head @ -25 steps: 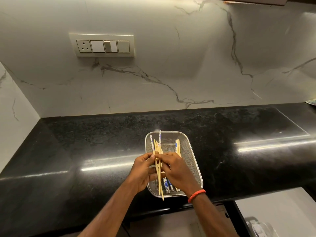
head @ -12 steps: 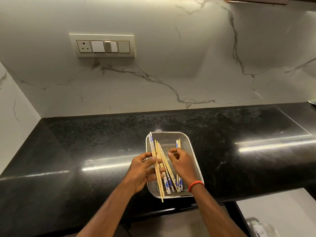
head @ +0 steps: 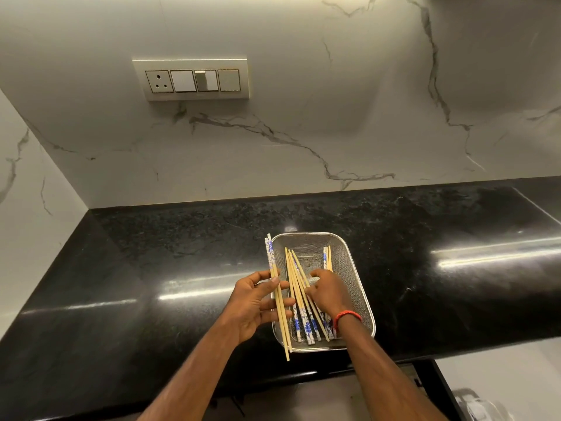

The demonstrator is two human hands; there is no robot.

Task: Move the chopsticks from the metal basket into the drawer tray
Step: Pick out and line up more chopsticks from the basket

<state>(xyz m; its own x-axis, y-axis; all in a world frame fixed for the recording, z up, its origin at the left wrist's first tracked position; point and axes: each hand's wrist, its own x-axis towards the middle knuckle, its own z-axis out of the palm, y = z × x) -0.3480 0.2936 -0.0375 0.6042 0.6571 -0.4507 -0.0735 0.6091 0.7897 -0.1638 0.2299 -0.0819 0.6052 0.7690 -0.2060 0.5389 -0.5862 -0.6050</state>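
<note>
Left hand (head: 253, 302) pinches a pair of slim wooden chopsticks (head: 277, 296), blue-patterned at the far ends, over the left rim of the rectangular metal mesh basket (head: 355, 278) on the glossy black stone counter (head: 151, 268). Right hand (head: 329, 291) is inside the basket, fingers curled loosely onto the remaining sticks (head: 299, 291); firm grip unclear.

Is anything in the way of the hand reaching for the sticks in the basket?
No. The right hand already touches the loose chopsticks in the open-topped metal basket; nothing covers them.
</note>
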